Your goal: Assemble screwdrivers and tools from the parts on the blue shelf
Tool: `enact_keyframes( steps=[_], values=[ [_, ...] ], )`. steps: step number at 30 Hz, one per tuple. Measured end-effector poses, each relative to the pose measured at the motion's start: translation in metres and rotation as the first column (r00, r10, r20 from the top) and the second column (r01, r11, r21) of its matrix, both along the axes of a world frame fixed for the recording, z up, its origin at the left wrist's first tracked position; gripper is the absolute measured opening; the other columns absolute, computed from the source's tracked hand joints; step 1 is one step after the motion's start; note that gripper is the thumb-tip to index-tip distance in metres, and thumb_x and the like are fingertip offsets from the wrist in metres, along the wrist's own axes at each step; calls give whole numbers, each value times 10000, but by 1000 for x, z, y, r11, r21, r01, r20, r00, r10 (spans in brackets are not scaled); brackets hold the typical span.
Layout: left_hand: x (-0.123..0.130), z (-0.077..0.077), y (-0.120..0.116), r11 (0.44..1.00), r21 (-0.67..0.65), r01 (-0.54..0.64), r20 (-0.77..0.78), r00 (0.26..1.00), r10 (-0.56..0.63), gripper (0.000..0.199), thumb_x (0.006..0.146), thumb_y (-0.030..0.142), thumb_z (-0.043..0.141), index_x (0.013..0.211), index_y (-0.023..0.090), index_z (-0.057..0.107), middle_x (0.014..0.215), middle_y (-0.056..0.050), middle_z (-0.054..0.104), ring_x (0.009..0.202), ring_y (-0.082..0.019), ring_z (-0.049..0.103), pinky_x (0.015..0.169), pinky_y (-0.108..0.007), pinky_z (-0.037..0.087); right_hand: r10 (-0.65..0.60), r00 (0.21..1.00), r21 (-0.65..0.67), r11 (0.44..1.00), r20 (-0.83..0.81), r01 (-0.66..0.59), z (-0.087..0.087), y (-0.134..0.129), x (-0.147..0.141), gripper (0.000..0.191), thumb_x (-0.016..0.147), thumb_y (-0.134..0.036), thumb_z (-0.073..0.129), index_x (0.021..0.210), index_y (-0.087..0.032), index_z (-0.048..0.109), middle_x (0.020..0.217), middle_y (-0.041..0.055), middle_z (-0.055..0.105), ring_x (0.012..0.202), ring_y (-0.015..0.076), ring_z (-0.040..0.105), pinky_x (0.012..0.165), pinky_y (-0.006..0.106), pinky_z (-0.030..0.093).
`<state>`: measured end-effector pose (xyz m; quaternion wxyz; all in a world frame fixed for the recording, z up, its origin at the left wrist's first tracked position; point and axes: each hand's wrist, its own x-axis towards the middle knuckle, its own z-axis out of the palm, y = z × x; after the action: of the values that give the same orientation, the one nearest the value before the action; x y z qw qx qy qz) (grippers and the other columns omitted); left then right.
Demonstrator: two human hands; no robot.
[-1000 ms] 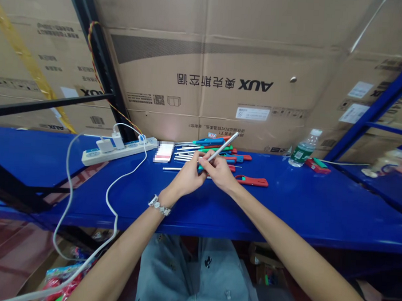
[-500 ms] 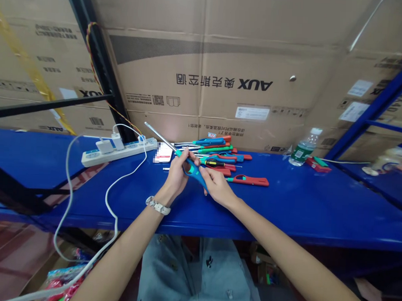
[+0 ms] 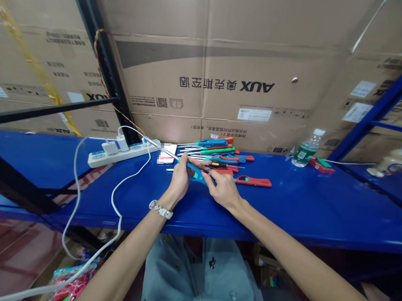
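A blue long-necked lighter (image 3: 194, 169) is held over the blue shelf, its metal tube slanting up to the left. My left hand (image 3: 180, 178) grips it near the base of the tube. My right hand (image 3: 223, 187) has its fingers closed at the handle's lower end. Just behind my hands lies a pile of similar lighters in red, blue and green (image 3: 221, 148), with a yellow and black screwdriver (image 3: 217, 164) among them. One red lighter (image 3: 258, 182) lies apart, right of my right hand. A white card (image 3: 169, 154) lies behind the held tube.
On the left is a white power strip (image 3: 121, 155) with plugs, its cable hanging over the front edge. A bottle with a green label (image 3: 304, 151) stands at the right beside a small red item (image 3: 321, 166). Large cardboard boxes (image 3: 157, 77) rise behind the shelf (image 3: 284, 216).
The held lighter has tilted lower, its tip coming down. My left fingers have loosened from around it and stretched out to the right; my right hand has shifted slightly right.
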<state>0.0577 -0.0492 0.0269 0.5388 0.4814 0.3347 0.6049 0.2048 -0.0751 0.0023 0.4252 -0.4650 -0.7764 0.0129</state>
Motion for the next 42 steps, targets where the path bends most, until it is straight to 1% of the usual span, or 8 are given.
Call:
enact_keyframes(
  steps=[5, 8, 12, 15, 19, 29, 36, 42],
  values=[
    [-13, -5, -9, 980, 31, 199, 3, 980, -199, 581, 853, 737, 558, 840, 172, 687, 932, -114, 788, 993, -301, 722, 836, -387, 553, -33, 978, 185, 983, 207, -6, 0, -2, 14, 486, 1006, -561, 465, 870, -164, 711, 655, 64, 719, 554, 178, 632, 554, 274, 317],
    [-26, -6, -16, 961, -2, 276, -43, 960, -276, 603, 832, 737, 613, 979, 164, 727, 989, -114, 783, 996, -294, 713, 839, -379, 548, -67, 951, 278, 960, 301, -20, 4, -5, 28, 474, 1000, -567, 488, 865, -172, 713, 643, 49, 713, 546, 166, 624, 545, 279, 289],
    [-45, -6, -24, 989, 22, 145, 19, 989, -145, 552, 783, 653, 744, 1035, 162, 743, 950, -87, 759, 844, -218, 709, 728, -305, 550, -65, 932, 313, 948, 357, -54, 6, -9, 47, 464, 1014, -542, 487, 818, -175, 692, 630, 41, 695, 542, 156, 605, 546, 286, 282],
    [-48, -8, -29, 999, 33, 34, 68, 997, -36, 404, 704, 468, 885, 924, 150, 763, 883, -51, 733, 792, -172, 693, 706, -269, 554, -2, 942, 253, 964, 335, -88, 4, -10, 51, 445, 1026, -529, 470, 867, -169, 677, 672, 37, 701, 549, 149, 603, 533, 277, 292],
    [-42, -10, -29, 1000, -5, -1, 147, 989, 1, 374, 628, 397, 937, 865, 160, 770, 882, -39, 734, 786, -154, 678, 716, -272, 572, 95, 959, 157, 978, 266, -141, 1, -11, 45, 429, 1039, -521, 445, 876, -173, 636, 695, 31, 689, 537, 135, 588, 521, 259, 322],
    [-36, -13, -20, 997, 50, -57, 161, 986, 48, 364, 585, 389, 960, 649, 144, 698, 684, -8, 681, 682, -110, 628, 747, -245, 528, 133, 982, 71, 987, 135, -143, -11, -8, 27, 367, 1030, -488, 475, 928, -184, 654, 748, 52, 718, 613, 176, 681, 560, 255, 425],
    [-36, -9, -23, 999, 15, 52, 166, 985, -54, 419, 616, 452, 939, 892, 172, 794, 884, -56, 755, 846, -172, 686, 800, -282, 533, 196, 978, 42, 979, 71, -200, -7, -11, 23, 315, 1010, -458, 522, 990, -180, 669, 771, 50, 722, 629, 184, 695, 581, 258, 466],
    [-15, -13, -19, 998, 29, -58, 176, 983, 52, 451, 648, 538, 889, 883, 164, 798, 929, -88, 774, 941, -223, 694, 898, -332, 506, 88, 992, 127, 987, 91, -99, -11, -10, 22, 366, 1017, -478, 508, 985, -173, 707, 767, 58, 747, 644, 202, 718, 566, 268, 470]
  ],
)
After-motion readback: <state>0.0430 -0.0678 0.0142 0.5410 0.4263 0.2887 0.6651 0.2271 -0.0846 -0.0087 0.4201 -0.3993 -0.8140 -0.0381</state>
